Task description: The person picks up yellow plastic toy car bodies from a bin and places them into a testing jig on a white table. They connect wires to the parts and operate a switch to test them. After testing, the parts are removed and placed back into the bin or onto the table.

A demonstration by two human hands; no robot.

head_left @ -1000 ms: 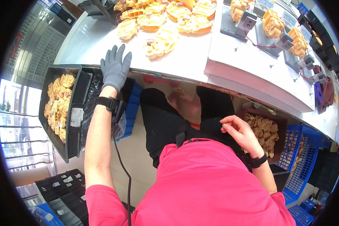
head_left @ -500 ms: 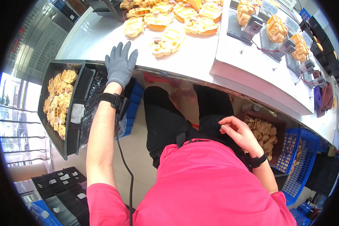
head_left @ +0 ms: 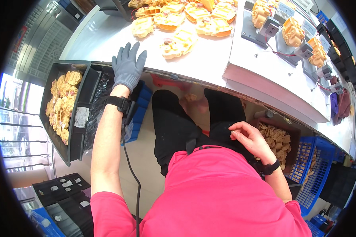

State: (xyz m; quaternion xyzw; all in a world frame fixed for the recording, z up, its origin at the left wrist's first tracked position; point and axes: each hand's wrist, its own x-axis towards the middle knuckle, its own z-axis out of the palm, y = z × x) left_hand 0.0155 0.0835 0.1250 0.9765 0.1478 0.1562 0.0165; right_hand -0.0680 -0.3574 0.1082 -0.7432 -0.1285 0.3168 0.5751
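My left hand (head_left: 128, 70), in a grey glove, lies flat with fingers spread at the front edge of the white table (head_left: 95, 43). Nothing is in it. The nearest thing on the table is a yellow moulded plastic part (head_left: 142, 27); another yellow part (head_left: 179, 44) lies nearer the front edge. My bare right hand (head_left: 250, 138) hovers at my right thigh, fingers loosely bent and thumb apart from them, with no object visible in it. More yellow parts (head_left: 215, 25) are grouped farther back on the table.
At left stands a black bin (head_left: 73, 152) of yellow parts, beside a blue crate (head_left: 141, 104). Test fixtures (head_left: 261, 33) with wires hold yellow parts at right. Below them are a brown bin (head_left: 294, 132) of tan pieces and blue baskets (head_left: 318, 173). A black cable (head_left: 134, 173) hangs from my left wrist.
The view has shifted slightly, so the table and its parts sit a little differently in it. Both hands keep nearly the same pose; nothing has been taken hold of.
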